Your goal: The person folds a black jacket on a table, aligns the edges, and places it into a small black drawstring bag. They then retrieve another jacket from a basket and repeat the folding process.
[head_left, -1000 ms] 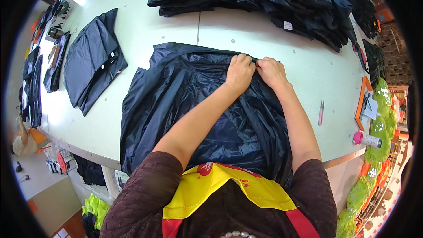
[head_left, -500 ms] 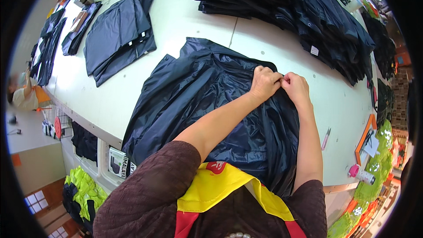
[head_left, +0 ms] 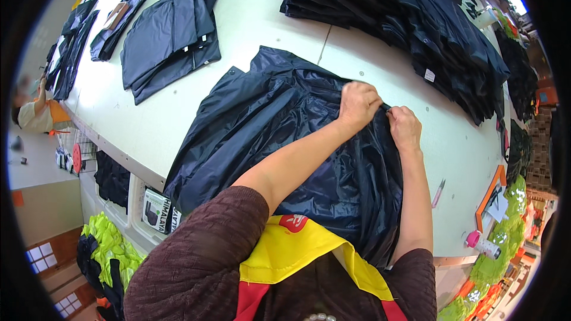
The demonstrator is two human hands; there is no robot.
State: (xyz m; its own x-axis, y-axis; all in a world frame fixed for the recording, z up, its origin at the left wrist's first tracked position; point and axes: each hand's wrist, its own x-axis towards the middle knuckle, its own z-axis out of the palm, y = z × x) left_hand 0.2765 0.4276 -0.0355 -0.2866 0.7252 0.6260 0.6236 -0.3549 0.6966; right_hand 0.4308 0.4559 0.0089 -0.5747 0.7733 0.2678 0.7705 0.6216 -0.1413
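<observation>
The dark navy garment of thin, shiny fabric (head_left: pixel 244 122) lies spread and rumpled on the pale, smooth-topped counter (head_left: pixel 256 21), directly in front of you, its lower part running back beneath your forearms toward your body. Judging by its fine creases and gloss, it should be light and soft, with no stiffness of its own: lift one point and the rest will likely sag or slide. The surface looks slick, so loose layers could slip over each other and over the counter. It seems in little danger of breaking, though a hard tug might strain a seam.

The firmest place to hold appears to be the narrow, doubled far edge, and you have it there. Your left hand (head_left: pixel 358 106) curls over that edge with bent fingers; your right hand (head_left: pixel 404 129), just beside it, pinches the same edge near its right corner. Some fingertips are hidden, but both look closed on cloth.

Beyond, to the left, sits a neat pile of folded dark garments (head_left: pixel 169 38); farther off to the right is a thick stack of dark navy garments (head_left: pixel 380 18). Slim pink-handled snips (head_left: pixel 439 194) lie right of your right forearm.
</observation>
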